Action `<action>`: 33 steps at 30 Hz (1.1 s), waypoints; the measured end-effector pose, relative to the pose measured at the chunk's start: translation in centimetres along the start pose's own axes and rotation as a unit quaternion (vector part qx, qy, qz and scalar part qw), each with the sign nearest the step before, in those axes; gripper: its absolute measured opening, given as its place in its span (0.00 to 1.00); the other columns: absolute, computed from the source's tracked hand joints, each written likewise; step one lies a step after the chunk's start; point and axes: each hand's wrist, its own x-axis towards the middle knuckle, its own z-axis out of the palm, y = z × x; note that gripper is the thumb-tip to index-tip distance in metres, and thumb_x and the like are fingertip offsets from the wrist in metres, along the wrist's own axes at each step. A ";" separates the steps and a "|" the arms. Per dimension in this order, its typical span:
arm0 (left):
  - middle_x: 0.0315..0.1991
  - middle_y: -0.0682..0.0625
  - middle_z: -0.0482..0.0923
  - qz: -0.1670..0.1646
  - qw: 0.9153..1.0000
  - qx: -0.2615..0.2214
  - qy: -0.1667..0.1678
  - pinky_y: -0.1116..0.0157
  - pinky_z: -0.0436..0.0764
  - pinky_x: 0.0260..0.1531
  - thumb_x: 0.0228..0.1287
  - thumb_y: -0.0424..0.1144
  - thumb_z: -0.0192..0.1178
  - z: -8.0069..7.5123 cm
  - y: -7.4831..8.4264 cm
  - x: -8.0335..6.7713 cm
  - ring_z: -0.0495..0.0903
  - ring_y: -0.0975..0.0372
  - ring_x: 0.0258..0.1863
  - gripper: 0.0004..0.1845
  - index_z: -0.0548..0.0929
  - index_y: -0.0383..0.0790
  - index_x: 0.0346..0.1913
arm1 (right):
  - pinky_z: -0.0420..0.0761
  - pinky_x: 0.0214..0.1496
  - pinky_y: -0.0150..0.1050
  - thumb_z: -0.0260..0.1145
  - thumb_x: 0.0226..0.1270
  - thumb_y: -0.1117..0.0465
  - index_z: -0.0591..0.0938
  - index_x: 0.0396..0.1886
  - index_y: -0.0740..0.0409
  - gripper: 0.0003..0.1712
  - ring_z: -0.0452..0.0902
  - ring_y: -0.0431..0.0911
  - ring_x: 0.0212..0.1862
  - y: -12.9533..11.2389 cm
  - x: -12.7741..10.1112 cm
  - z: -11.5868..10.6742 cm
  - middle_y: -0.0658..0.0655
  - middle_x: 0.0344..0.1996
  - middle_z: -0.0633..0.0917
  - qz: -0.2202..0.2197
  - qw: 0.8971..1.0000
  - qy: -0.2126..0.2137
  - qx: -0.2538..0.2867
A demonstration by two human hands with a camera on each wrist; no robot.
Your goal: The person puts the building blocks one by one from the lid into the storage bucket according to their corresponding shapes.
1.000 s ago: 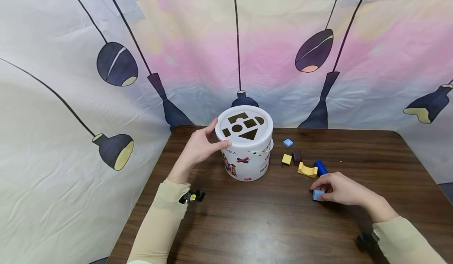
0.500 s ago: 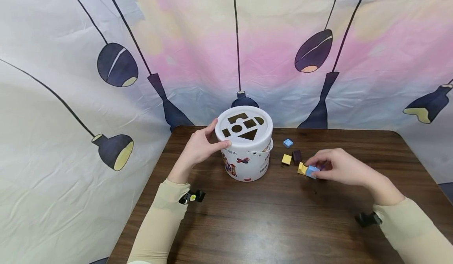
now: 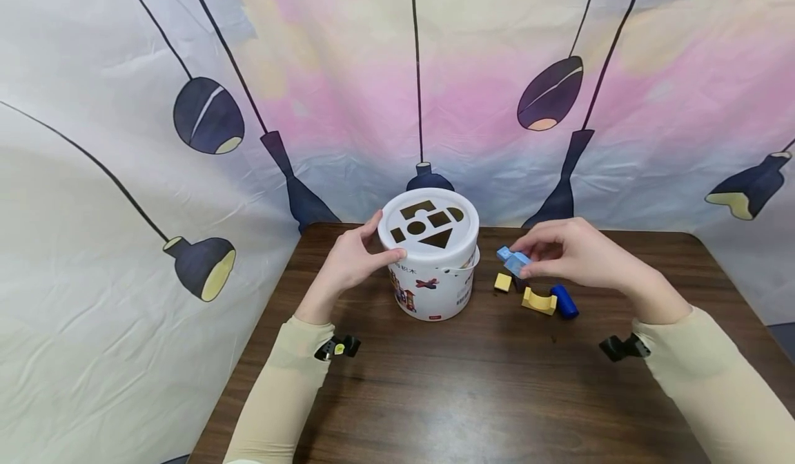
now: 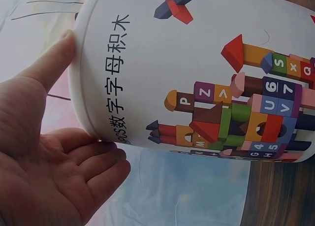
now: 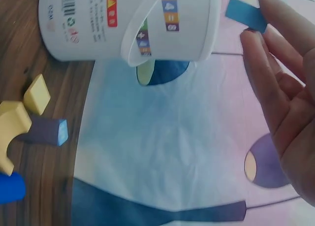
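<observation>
the right hand (image 3: pixel 571 257) has lifted its pinched blue block (image 3: pixel 516 264) from the table (image 3: pixel 497 381) to mid-frame beside the bucket (image 3: pixel 435 271), which the left hand (image 3: pixel 354 260) steadies at centre, block not yet through the lid (image 3: pixel 428 224), four blocks left lying.

your left hand (image 3: pixel 350 262) steadies a smooth white plastic bucket (image 3: pixel 435 271) with a glossy printed wrap and a matt lid (image 3: pixel 430 226). your right hand (image 3: pixel 574 253) pinches a painted, matt-looking light blue block (image 3: pixel 515 262). the table (image 3: pixel 484 381) is dark wood grain with a soft sheen; the backdrop (image 3: pixel 93 174) is creased printed cloth.
</observation>
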 end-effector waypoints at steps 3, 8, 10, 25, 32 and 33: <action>0.80 0.45 0.65 0.001 1.000 0.001 0.001 0.52 0.72 0.73 0.62 0.59 0.78 0.1 0.0 0.0 0.68 0.56 0.77 0.55 0.62 0.43 0.84 | 0.88 0.39 0.35 0.84 0.62 0.56 0.92 0.50 0.45 0.17 0.84 0.38 0.35 -0.5 1.2 0.2 0.39 0.37 0.88 -0.001 1.000 0.005 0.007; 0.81 0.46 0.64 -0.002 1.000 -0.002 0.000 0.52 0.71 0.73 0.62 0.59 0.78 0.0 0.0 0.0 0.67 0.56 0.78 0.55 0.62 0.44 0.85 | 0.88 0.38 0.35 0.86 0.59 0.57 0.93 0.47 0.48 0.16 0.86 0.39 0.35 -1.2 3.4 0.7 0.40 0.34 0.89 -0.005 1.000 0.019 0.017; 0.81 0.46 0.64 -0.004 1.000 -0.004 0.000 0.52 0.71 0.74 0.62 0.59 0.78 0.0 0.0 0.0 0.67 0.56 0.78 0.55 0.62 0.45 0.85 | 0.89 0.39 0.36 0.86 0.59 0.57 0.93 0.47 0.50 0.16 0.86 0.39 0.35 -1.6 4.5 0.9 0.41 0.33 0.90 -0.007 0.999 0.024 0.024; 0.80 0.45 0.65 -0.010 1.000 -0.011 -0.002 0.52 0.73 0.72 0.63 0.59 0.77 0.2 0.2 -0.2 0.69 0.55 0.77 0.55 0.61 0.45 0.85 | 0.88 0.42 0.39 0.85 0.61 0.52 0.94 0.47 0.54 0.18 0.87 0.39 0.38 -4.1 12.1 3.8 0.45 0.35 0.91 -0.041 0.999 0.020 -0.029; 0.80 0.45 0.65 -0.012 1.000 -0.016 -0.006 0.50 0.72 0.72 0.63 0.59 0.77 0.0 0.3 -0.4 0.69 0.54 0.77 0.55 0.60 0.44 0.85 | 0.87 0.41 0.41 0.83 0.64 0.50 0.93 0.49 0.54 0.19 0.87 0.39 0.38 -4.7 14.1 5.0 0.46 0.34 0.91 0.008 0.999 0.008 -0.032; 0.80 0.44 0.65 -0.012 1.000 -0.017 -0.007 0.51 0.73 0.72 0.63 0.59 0.77 0.0 0.4 -0.3 0.69 0.54 0.77 0.55 0.60 0.44 0.85 | 0.86 0.41 0.41 0.83 0.64 0.50 0.93 0.50 0.54 0.19 0.87 0.39 0.38 -4.6 14.4 5.2 0.46 0.34 0.91 0.015 0.999 0.008 -0.030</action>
